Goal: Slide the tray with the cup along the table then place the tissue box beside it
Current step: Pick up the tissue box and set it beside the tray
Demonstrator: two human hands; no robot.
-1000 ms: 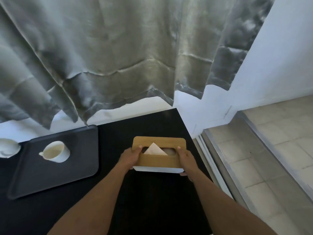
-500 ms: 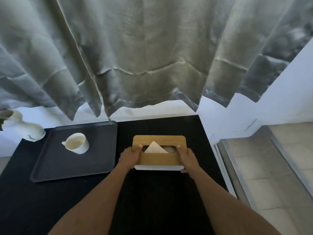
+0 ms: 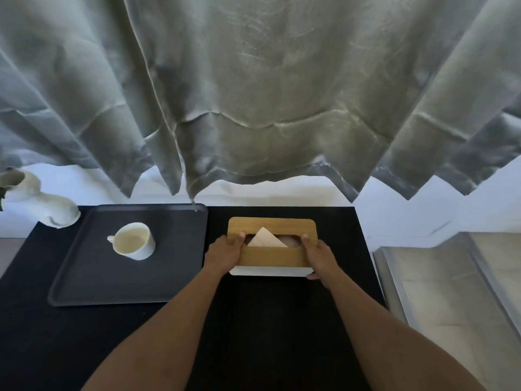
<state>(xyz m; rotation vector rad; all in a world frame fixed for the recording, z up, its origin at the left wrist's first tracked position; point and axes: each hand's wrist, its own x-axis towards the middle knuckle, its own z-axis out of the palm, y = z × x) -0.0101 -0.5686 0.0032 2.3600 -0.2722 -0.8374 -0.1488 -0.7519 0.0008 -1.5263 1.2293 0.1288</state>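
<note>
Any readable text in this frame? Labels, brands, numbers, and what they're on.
None readable.
tissue box: plain wooden lid, white base, no print visible.
cup: plain white, no mark.
tray: plain dark surface, no label.
white vase: no marking.
curtain: plain fabric, no tag visible.

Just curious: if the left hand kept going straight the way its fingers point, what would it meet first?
The left hand already grips the tissue box; its thumb points at the tissue in the slot, probably met first.
</note>
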